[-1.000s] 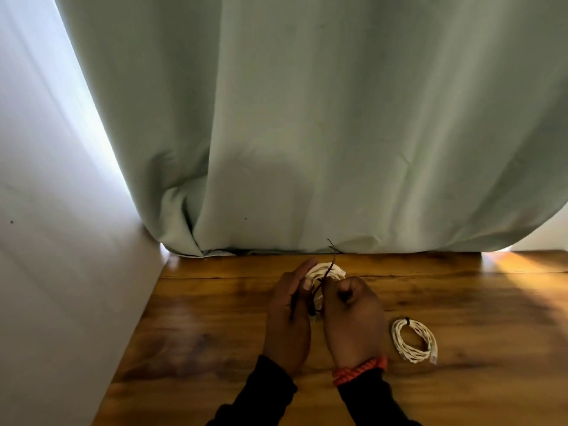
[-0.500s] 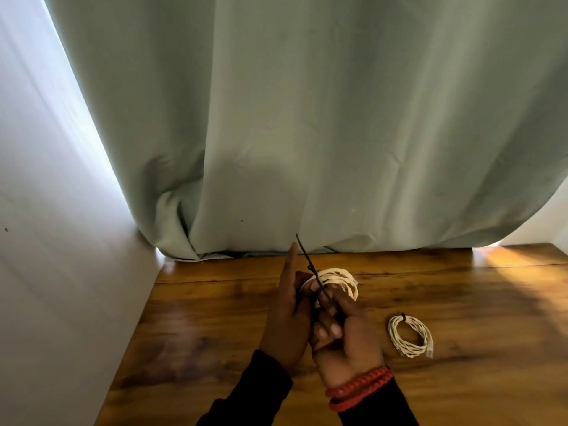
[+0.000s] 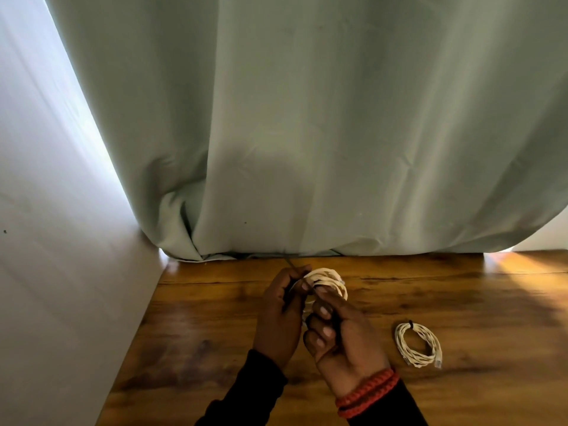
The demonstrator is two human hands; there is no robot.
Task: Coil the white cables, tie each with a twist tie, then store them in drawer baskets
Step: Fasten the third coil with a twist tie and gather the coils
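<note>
A coiled white cable (image 3: 327,279) is held up over the wooden table (image 3: 461,296) between both hands. My left hand (image 3: 281,315) pinches a thin dark twist tie (image 3: 291,263) whose end sticks up past the fingers. My right hand (image 3: 341,336), palm towards me, grips the coil from the right with curled fingers. Much of the coil is hidden behind the fingers. A second white cable coil (image 3: 418,344), bound with a dark tie at its top, lies flat on the table to the right of my hands.
A pale green curtain (image 3: 307,133) hangs down to the table's back edge. A white wall (image 3: 61,272) borders the table on the left. A red braided band (image 3: 367,393) circles my right wrist. No drawer or basket is in view.
My left forefinger, straight half a second ago, has curled down onto the twist tie. The tie's free end now shows shorter above my fingers. The tied coil on the table has not moved.
</note>
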